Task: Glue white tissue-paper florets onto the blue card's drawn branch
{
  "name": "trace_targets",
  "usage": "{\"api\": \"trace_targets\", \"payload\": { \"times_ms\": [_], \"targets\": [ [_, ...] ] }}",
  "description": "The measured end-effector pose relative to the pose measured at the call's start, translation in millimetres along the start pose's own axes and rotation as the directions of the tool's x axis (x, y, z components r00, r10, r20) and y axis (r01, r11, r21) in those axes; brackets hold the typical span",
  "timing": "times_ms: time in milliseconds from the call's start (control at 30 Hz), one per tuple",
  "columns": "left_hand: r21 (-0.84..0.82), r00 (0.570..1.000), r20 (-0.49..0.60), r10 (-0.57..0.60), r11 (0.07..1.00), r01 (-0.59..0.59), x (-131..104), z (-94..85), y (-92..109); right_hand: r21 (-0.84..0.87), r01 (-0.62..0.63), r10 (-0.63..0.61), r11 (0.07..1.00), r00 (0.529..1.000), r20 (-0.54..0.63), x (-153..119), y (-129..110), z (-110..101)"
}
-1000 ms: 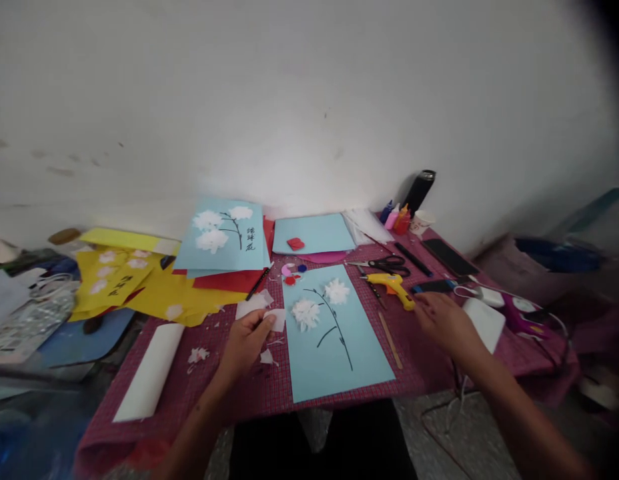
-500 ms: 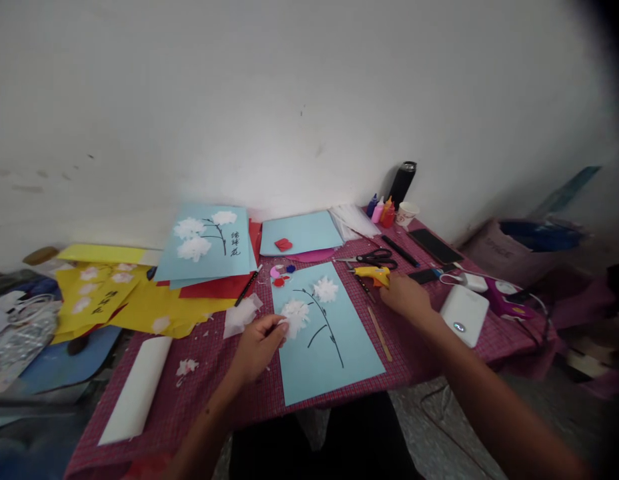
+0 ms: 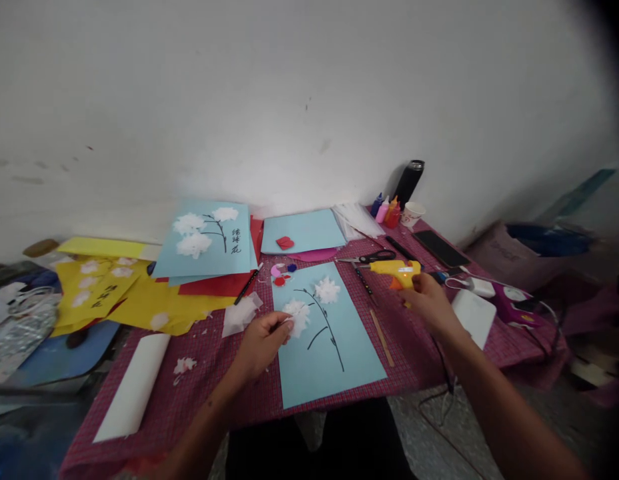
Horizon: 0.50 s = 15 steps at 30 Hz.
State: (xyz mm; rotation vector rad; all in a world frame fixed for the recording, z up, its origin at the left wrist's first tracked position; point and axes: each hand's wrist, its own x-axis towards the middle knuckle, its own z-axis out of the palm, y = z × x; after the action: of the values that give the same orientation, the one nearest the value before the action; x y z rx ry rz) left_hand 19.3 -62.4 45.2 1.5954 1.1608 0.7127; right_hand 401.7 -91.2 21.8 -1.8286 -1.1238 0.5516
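My left hand (image 3: 266,339) pinches the edge of a white paper flower (image 3: 298,317) at the left side of a light blue sheet (image 3: 309,380). A second white flower (image 3: 327,290) lies near the sheet's top, beside a black drawn branch (image 3: 329,320). To the right, my right hand (image 3: 429,303) grips a yellow glue gun (image 3: 397,268) by its handle, nozzle pointing left. The gun is above the table, near the black scissors (image 3: 377,256).
Finished-looking flower sheets (image 3: 209,260) lie at the back left beside yellow papers (image 3: 149,303). Paint bottles (image 3: 392,213), a black flask (image 3: 408,183), a paper cup (image 3: 413,213), a phone (image 3: 441,249) and a white power bank (image 3: 473,315) stand or lie at the right. A cord hangs off the front edge.
My right hand has lifted the glue gun off the table and moved slightly right. My left hand stays at the flower. The view has shifted a little.
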Motion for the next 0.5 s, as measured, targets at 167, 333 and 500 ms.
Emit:
{"api": "trace_targets", "payload": {
  "times_ms": [167,333,500],
  "targets": [
    [-0.054,1.0,-0.001,-0.002,0.999,0.002,6,-0.8,-2,0.229,-0.059,0.053,0.972,0.998,0.035,-17,-13,-8],
    [-0.135,0.999,-0.023,-0.042,0.99,0.038,-1,-1.6,-3,0.239,-0.122,0.123,0.963,0.992,0.01,-35,-22,-9],
    [-0.225,0.995,0.013,-0.094,0.97,0.095,-34,10.6,4,0.196,-0.177,0.165,0.964,0.983,0.076,-70,-31,7]
  ]
}}
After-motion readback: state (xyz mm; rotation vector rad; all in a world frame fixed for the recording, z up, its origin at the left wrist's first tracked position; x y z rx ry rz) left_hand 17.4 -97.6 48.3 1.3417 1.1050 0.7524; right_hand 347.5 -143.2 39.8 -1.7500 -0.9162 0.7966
